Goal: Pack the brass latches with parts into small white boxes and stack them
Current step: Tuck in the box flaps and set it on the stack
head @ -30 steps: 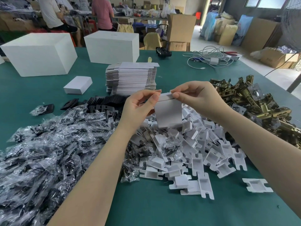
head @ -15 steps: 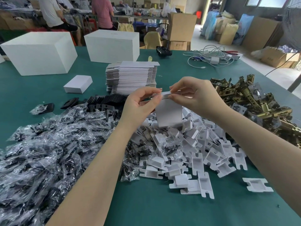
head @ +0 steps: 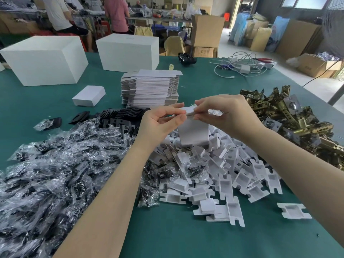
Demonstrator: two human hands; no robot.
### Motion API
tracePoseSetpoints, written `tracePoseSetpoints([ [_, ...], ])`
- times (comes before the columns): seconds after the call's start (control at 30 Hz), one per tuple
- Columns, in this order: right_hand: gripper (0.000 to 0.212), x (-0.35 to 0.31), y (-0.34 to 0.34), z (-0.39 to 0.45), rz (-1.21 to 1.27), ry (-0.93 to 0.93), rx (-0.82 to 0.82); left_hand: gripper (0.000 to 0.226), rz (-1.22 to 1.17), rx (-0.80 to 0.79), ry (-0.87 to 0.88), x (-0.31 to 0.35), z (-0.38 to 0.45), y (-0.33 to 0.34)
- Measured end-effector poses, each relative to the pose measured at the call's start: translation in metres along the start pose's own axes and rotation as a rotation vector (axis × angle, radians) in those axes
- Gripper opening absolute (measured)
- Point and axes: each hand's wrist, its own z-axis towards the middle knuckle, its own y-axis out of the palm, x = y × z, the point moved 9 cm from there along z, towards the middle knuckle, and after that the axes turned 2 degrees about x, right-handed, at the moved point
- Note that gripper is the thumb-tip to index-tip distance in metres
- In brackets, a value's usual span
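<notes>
Small white box (head: 193, 135) held upright over insert pile.
Left hand (head: 160, 121) and right hand (head: 227, 116) both pinch its top flap.

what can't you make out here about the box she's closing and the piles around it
- Inside of the small white box, head view: both hands, left hand and right hand, cover its top, so its contents cannot be seen.
- Contents of the clear parts bags: glare and crumpled plastic blur them.
- Brass latches: the pile runs off the right edge.
- Print on the flat box stack: too small to tell.
</notes>
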Motion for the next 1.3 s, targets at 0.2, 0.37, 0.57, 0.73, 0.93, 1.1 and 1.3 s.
tracePoseSetpoints([
  [0.2, 0.022, 0.016, 0.001, -0.005, 0.185, 0.212, 0.003, 0.014, 0.024, 0.032, 0.016, 0.0, 0.001, -0.002],
  [0.37, 0.013, 0.034, 0.005, -0.015, 0.443, 0.438, 0.088, 0.02, 0.019, 0.045, -0.003, -0.003, 0.001, -0.003],
  [0.57, 0.013, 0.016, -0.001, -0.01, 0.135, 0.171, 0.055, 0.009, 0.055, 0.059, -0.016, -0.002, 0.0, -0.004],
  [0.73, 0.01, 0.011, -0.001, -0.014, 0.053, 0.062, 0.006, 0.008, 0.069, 0.041, -0.028, -0.001, -0.001, -0.002],
  [0.93, 0.02, 0.028, 0.015, -0.021, 0.335, 0.362, 0.03, 0.026, 0.1, 0.04, -0.009, -0.004, 0.0, 0.001],
  [1.1, 0.055, 0.054, 0.061, -0.06, 0.172, 0.632, -0.263, 0.042, 0.149, -0.022, -0.004, -0.003, -0.001, 0.006],
  [1.3, 0.046, 0.061, 0.066, -0.063, 0.111, 0.648, -0.291, 0.067, 0.254, -0.071, 0.039, -0.007, -0.005, 0.013],
])
